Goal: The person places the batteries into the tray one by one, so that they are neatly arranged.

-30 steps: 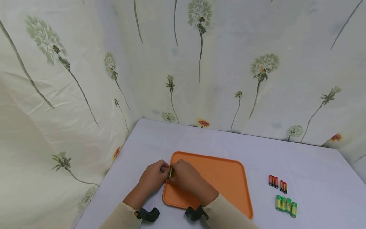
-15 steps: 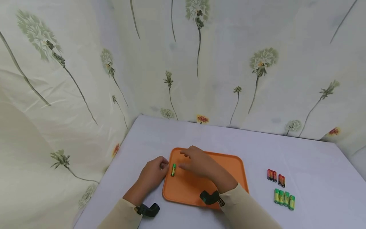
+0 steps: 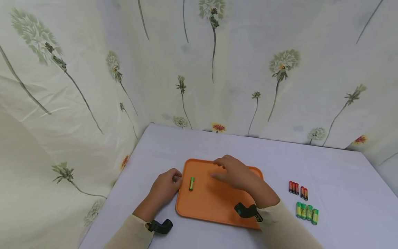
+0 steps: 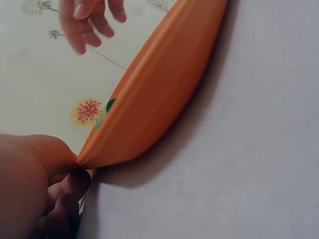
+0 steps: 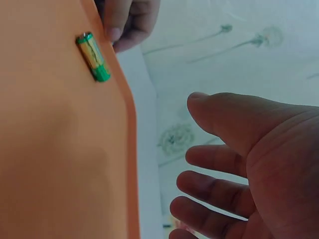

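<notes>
A green-and-gold battery (image 3: 191, 184) lies alone near the left side of the orange tray (image 3: 211, 211). At the tray's left rim, my left hand (image 3: 166, 186) holds the edge; the left wrist view shows its thumb on the rim and its other fingers curled below. My right hand (image 3: 234, 173) is over the tray's right half, fingers spread and apart from the battery. Nothing sits in that right palm (image 5: 279, 164) in the right wrist view, where the same battery (image 5: 93, 57) appears beside the rim.
To the right of the tray, several green batteries (image 3: 306, 211) lie side by side on the white tablecloth (image 3: 280, 159). Just behind them are red-and-black batteries (image 3: 293, 187), three together and two together. A flower-printed curtain (image 3: 236, 69) hangs behind the table and on the left.
My right hand has let go of the green battery, leaving it on the tray, and has moved away to the right. The left hand stays at the tray's left rim.
</notes>
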Demonstrator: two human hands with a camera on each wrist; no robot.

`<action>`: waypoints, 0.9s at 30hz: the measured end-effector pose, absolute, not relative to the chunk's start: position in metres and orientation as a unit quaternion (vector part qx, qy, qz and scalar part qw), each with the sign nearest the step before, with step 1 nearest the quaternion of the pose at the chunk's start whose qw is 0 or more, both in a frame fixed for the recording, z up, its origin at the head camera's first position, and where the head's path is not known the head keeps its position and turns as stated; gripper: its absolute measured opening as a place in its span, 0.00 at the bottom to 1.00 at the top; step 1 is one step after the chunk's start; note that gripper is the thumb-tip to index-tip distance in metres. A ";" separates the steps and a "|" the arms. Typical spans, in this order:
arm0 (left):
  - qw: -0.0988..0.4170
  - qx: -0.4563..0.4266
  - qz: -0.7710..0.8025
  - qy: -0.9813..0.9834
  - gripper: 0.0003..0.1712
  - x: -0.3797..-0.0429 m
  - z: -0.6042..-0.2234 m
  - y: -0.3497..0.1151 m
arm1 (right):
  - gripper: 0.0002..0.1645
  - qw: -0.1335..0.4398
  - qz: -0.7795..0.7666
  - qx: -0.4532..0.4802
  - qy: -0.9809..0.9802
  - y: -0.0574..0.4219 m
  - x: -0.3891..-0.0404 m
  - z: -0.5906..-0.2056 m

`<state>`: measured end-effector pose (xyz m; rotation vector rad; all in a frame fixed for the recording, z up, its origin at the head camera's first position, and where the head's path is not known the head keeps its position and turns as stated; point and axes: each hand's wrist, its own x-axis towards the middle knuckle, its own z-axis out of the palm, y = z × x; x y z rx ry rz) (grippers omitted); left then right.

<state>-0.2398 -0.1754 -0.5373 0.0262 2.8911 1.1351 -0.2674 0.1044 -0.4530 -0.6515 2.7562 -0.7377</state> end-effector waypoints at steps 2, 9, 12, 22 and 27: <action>0.017 0.009 0.366 0.930 0.08 -0.240 -0.536 -0.175 | 0.31 0.106 -0.248 -0.214 0.939 0.114 -0.267 -0.453; 0.021 0.003 0.367 0.930 0.09 -0.240 -0.535 -0.175 | 0.31 0.124 -0.234 -0.181 0.947 0.153 -0.259 -0.461; 0.024 0.005 0.367 0.930 0.08 -0.239 -0.536 -0.175 | 0.31 0.125 -0.225 -0.164 0.953 0.178 -0.253 -0.465; 0.011 0.010 0.363 0.932 0.07 -0.238 -0.534 -0.176 | 0.37 0.102 -0.198 -0.123 0.967 0.256 -0.230 -0.459; 0.008 0.016 0.365 0.931 0.06 -0.238 -0.535 -0.174 | 0.37 0.102 -0.188 -0.093 0.972 0.283 -0.218 -0.464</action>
